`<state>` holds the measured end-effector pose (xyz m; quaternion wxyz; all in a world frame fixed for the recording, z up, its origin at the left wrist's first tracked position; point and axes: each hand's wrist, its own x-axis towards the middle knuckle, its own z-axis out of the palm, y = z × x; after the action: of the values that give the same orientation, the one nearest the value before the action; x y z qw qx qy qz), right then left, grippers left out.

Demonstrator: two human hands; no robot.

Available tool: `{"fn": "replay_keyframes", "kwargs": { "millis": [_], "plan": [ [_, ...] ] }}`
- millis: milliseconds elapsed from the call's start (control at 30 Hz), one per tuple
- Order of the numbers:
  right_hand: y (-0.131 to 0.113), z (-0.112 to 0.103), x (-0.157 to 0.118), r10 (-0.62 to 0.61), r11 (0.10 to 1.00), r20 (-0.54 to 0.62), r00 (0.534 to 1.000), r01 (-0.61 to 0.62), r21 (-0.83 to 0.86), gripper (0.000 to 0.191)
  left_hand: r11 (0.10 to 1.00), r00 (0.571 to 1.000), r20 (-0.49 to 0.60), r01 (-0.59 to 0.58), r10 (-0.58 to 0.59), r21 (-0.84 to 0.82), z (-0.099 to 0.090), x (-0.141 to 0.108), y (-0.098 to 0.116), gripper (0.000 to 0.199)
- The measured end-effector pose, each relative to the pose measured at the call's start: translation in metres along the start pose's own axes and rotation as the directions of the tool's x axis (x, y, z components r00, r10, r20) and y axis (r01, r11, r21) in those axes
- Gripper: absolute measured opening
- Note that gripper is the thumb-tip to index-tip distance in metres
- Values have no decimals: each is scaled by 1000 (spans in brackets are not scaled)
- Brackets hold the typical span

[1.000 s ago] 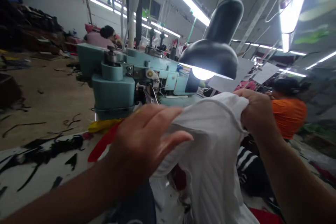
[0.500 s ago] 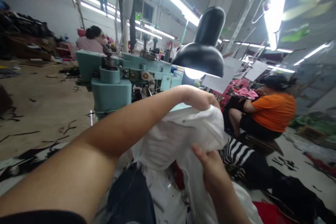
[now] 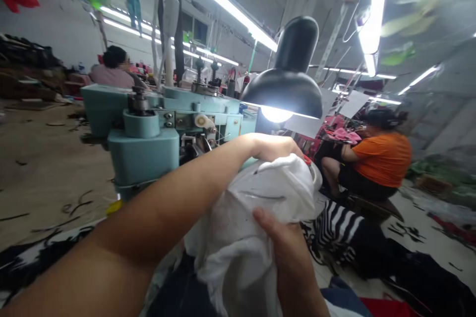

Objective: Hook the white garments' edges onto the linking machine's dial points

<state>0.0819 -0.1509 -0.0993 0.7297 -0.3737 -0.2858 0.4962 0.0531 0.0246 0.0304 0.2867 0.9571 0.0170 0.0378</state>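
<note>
thin dark strips (image 3: 15, 217) lie scattered across the tan floor (image 3: 37, 138).

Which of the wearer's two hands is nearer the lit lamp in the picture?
The left hand, at the white garment's upper edge beneath the lamp. The right hand is lower, its thumb against the garment's front.

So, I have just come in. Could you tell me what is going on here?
A white cloth is being handled: the right hand grips its near side, while the left hand is at its upper edge, fingers hidden from view. A lit black lamp is above the hands, and a teal machine stands beyond, to the left. On the right, a co-worker in orange sits.
</note>
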Motion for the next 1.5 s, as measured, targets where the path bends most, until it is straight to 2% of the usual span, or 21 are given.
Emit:
{"fn": "replay_keyframes", "kwargs": {
  "millis": [67, 167, 367, 633, 833, 933, 1133, 1367, 1500],
  "plan": [
    [5, 3, 3, -73, 995, -26, 997, 71, -63, 94, 1000, 1000, -22, 10, -10, 15, 0, -1, 2, 30],
    [12, 2, 8, -140, 983, -41, 989, 134, -127, 92, 999, 998, -50, 35, -34, 32, 1, -2, 6, 28],
    [13, -5, 13, -106, 984, 22, 994, 108, -141, 88, 995, 995, -65, 83, -80, 55, 4, -1, 10, 24],
    [8, -3, 12, -93, 980, 57, 994, 102, -168, 82, 996, 994, -74, 84, -80, 44, 4, 1, 7, 21],
    [10, -1, 11, -222, 927, -6, 975, 209, -311, 76, 996, 993, -83, 89, -87, 25, 5, 1, 5, 16],
    [11, -1, 9, -258, 904, -20, 966, 234, -356, 73, 995, 992, -81, 95, -93, 12, 5, 2, 3, 20],
    [11, 0, 5, -282, 921, -7, 959, 269, -281, 74, 995, 992, -82, 100, -99, 4, 6, 2, 6, 24],
    [12, 3, 10, -234, 931, -13, 972, 220, -291, 66, 994, 990, -87, 108, -108, -9, 5, 3, 5, 19],
    [12, 10, 13, -376, 860, -57, 925, 326, -392, 71, 988, 984, -90, 150, -153, -41, 7, 4, 6, 15]
  ]
}}
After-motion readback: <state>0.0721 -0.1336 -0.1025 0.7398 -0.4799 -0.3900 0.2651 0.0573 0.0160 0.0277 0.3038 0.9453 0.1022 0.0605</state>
